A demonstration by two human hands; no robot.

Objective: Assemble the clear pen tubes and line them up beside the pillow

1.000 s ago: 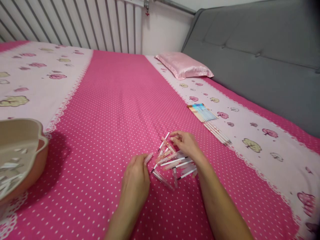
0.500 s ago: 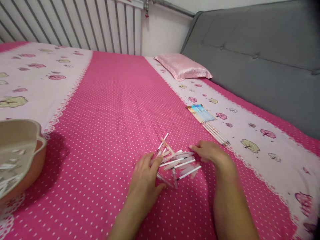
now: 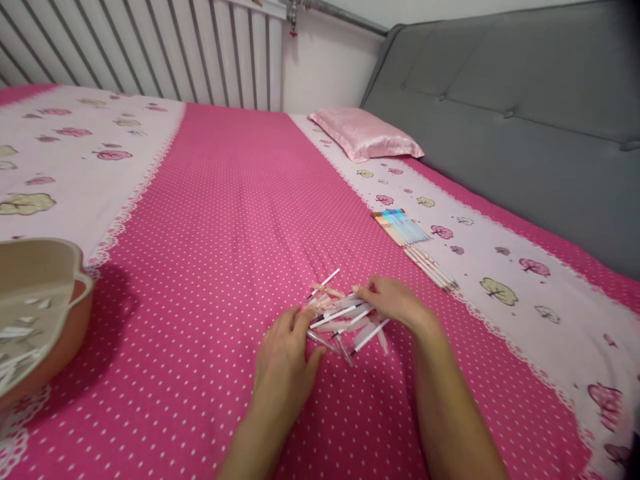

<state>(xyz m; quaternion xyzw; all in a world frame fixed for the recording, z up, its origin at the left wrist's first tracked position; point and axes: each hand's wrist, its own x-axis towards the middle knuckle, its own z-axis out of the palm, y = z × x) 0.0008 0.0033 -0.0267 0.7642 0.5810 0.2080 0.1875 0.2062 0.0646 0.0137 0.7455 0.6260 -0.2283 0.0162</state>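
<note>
A loose pile of thin white and clear pen parts (image 3: 340,317) lies on the pink dotted bedsheet (image 3: 225,220). My left hand (image 3: 287,357) rests at the pile's left edge, fingers curled against the pieces. My right hand (image 3: 395,301) presses in from the right side, fingers bent over the pieces. Both hands squeeze the pile between them. What exactly each hand grips is hard to make out.
A neat row of pens (image 3: 417,243) with blue ends lies on the pale strip to the right. A pink pillow (image 3: 365,133) sits by the grey headboard (image 3: 525,113). A beige and orange basin (image 3: 35,307) with small pieces stands at the left edge.
My right hand drew out to the right, then came back in against the pile. My left hand slid forward to the pile, and the pieces are bunched tighter.
</note>
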